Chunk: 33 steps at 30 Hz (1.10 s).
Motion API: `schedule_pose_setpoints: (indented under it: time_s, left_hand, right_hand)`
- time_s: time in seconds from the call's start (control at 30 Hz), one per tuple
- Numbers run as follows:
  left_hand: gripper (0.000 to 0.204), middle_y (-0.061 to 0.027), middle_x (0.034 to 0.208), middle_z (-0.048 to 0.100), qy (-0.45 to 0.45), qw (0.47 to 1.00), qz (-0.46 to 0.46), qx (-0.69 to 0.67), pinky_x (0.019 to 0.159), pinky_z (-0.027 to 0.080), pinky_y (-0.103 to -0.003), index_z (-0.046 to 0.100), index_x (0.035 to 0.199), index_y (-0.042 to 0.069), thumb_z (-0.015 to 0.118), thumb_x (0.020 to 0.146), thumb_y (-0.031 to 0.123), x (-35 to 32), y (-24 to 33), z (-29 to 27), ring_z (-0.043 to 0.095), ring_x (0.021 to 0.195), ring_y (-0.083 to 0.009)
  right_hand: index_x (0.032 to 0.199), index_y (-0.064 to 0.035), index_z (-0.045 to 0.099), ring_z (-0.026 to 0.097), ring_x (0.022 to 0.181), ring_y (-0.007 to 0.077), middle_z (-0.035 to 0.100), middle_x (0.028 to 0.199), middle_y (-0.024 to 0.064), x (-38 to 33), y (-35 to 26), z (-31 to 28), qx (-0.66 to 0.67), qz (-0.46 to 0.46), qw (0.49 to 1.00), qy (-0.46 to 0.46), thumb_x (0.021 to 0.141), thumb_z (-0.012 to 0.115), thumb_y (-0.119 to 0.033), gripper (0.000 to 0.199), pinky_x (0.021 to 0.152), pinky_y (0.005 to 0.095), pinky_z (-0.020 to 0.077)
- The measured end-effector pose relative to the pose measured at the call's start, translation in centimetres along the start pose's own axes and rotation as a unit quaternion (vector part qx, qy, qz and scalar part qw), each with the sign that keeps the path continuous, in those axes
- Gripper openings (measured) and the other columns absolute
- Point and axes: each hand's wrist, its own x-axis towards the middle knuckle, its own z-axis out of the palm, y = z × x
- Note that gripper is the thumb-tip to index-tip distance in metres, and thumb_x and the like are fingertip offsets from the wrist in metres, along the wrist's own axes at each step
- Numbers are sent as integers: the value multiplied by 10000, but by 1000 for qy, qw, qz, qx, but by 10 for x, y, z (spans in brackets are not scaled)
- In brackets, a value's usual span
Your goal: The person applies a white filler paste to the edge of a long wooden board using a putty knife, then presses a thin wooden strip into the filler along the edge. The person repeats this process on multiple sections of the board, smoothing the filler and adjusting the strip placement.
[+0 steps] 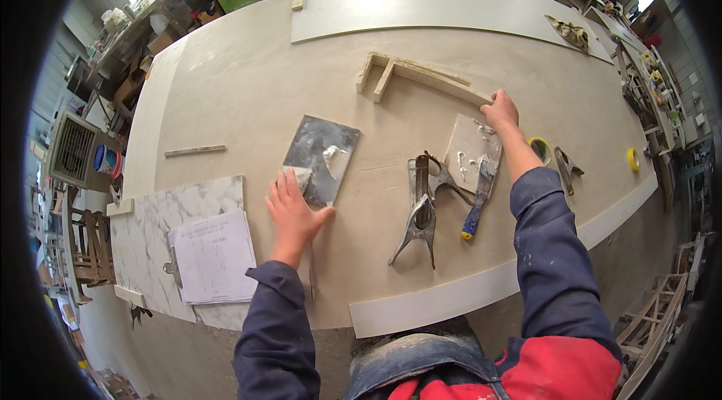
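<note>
My left hand [292, 210] lies with its fingers apart at the lower left corner of a dark grey rectangular plate [310, 146]. Its fingertips touch a small pale piece [302, 176] there; a dab of white paste [333, 159] sits on the plate. My right hand [502, 112] pinches the near end of a long pale strip [432, 78] with short crosspieces at its far end. Below that hand is a pale square board [468, 146] smeared with paste. A putty knife [476, 208] with a blue handle rests across its lower corner.
Metal spring clamps [421, 208] lie between the boards, with another clamp [565, 170] farther right. Tape rolls [633, 159] are at right. A marble-patterned slab [139, 242] carries a clipboard with papers [214, 257]. A long white panel [421, 1] spans the table's far side.
</note>
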Motion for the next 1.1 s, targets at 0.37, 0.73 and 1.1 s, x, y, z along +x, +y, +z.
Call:
schedule_pose_setpoints:
  time_s: [0.37, 0.73, 1.1]
  left_hand:
    - [964, -261, 1619, 361, 141, 985, 99, -25, 1223, 277, -557, 322, 1578, -21, 839, 828, 295, -15, 21, -63, 323, 1512, -439]
    - [891, -307, 1603, 371, 131, 986, -65, -80, 1236, 295, -505, 331, 1563, -65, 808, 833, 117, -304, 130, -111, 359, 1499, -460]
    - [960, -250, 1601, 406, 212, 783, 10, -585, 1213, 336, -474, 273, 1601, -48, 807, 913, 356, -281, 213, -153, 408, 1487, -380]
  right_hand:
    - [990, -57, 701, 697, 929, 354, 739, 959, 169, -17, 4, -16, 84, -130, 987, -36, 848, 782, -359, 343, 832, 464, 543]
    - [760, -46, 588, 578, 505, 152, 612, 702, 70, -85, -29, -168, 495, -174, 848, -78, 908, 748, -257, 303, 529, 293, 490]
    - [780, -61, 567, 531, 445, 182, 564, 633, 76, -239, 56, -269, 595, -121, 705, -365, 937, 631, -236, 244, 409, 308, 402]
